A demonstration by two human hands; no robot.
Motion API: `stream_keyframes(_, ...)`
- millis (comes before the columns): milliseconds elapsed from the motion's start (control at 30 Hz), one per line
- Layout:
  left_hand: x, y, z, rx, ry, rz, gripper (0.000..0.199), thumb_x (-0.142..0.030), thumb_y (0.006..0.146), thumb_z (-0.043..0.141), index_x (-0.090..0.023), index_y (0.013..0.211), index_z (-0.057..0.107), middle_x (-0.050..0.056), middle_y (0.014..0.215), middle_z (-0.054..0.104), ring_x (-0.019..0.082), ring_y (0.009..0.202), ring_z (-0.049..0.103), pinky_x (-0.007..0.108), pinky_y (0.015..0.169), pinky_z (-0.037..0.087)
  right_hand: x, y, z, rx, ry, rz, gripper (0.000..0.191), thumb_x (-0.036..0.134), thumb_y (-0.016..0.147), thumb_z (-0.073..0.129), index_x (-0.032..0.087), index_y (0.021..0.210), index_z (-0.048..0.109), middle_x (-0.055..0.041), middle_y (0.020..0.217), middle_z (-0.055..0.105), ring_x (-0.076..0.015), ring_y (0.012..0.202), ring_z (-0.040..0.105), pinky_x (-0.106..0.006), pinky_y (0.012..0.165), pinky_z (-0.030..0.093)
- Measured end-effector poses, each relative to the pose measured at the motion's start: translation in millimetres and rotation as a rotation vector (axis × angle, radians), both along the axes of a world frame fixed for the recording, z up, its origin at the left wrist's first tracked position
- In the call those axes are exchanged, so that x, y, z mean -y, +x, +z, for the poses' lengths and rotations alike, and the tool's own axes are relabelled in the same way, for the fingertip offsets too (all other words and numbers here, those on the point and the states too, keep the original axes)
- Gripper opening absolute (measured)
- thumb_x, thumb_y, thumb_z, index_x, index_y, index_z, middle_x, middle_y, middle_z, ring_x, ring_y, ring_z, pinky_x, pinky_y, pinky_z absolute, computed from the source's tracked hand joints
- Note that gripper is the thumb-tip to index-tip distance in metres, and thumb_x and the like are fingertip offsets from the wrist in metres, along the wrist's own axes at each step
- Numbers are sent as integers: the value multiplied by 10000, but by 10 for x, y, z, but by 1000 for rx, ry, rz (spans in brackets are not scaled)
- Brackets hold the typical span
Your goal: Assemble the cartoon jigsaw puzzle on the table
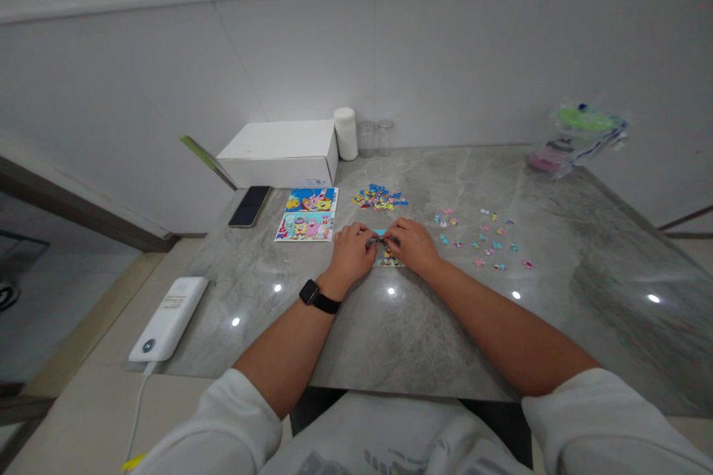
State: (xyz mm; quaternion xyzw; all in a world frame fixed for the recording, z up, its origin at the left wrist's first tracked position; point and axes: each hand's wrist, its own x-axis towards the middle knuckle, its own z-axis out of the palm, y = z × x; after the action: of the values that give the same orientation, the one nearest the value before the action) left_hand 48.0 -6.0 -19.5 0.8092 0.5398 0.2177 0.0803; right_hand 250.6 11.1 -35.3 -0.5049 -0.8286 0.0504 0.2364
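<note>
My left hand (354, 252) and my right hand (413, 245) meet at the middle of the table, fingertips almost together. Between them, both pinch a small puzzle piece (381, 240), its picture side too small to make out. Under and in front of the fingers lies a partly joined jigsaw puzzle (388, 258), its middle hidden by the hands. Loose puzzle pieces (489, 246) are scattered to the right of my right hand. Beyond the hands sits a heap of blue and yellow puzzle pieces (379, 197). A cartoon picture card (306, 226) lies left of my left hand.
A phone (250, 206) lies beside the card, with a white box (281, 152) behind. A white bottle (346, 134) and two clear jars (375, 139) stand by the wall. A plastic bag (579, 139) is at back right, a cabled white power bank (168, 319) at left.
</note>
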Motion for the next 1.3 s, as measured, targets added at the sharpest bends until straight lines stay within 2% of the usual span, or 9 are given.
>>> stream_keyframes(367,9,-2,-3,-13,1,-12,242,-219,952,670,-293,1133,814,85,1218,692,303,1146,608,481,972,474,23,65,31,-39,-20,-29,233,133,930,645,209,1046,833,-105,1068,739,-245,990,668,-368,928,511)
stream_keyframes(533,9,-1,-21,-16,1,-24,263,-219,951,669,-304,1154,814,87,1231,687,300,1161,600,483,986,473,35,81,7,-23,-26,-12,308,112,914,627,245,1066,859,-97,1092,730,-240,977,663,-369,921,520)
stream_keyframes(800,8,5,-34,-18,3,-26,255,-233,956,672,-306,1154,816,92,1236,686,305,1145,599,491,966,480,38,67,-28,12,-24,-16,318,120,920,631,278,1033,882,-88,1111,731,-242,970,665,-380,927,520)
stream_keyframes(1100,3,12,-36,-45,4,-33,257,-244,967,665,-296,1173,809,90,1241,685,306,1150,601,492,972,479,40,41,-2,23,-53,-24,339,108,921,590,260,1032,873,-83,1075,738,-239,958,669,-366,902,524)
stream_keyframes(1300,10,28,-15,-36,1,-34,236,-257,972,666,-276,1168,797,96,1251,680,313,1184,590,496,996,476,43,31,18,-3,-76,-34,334,89,907,600,246,1031,867,-84,1075,741,-232,992,669,-353,943,519)
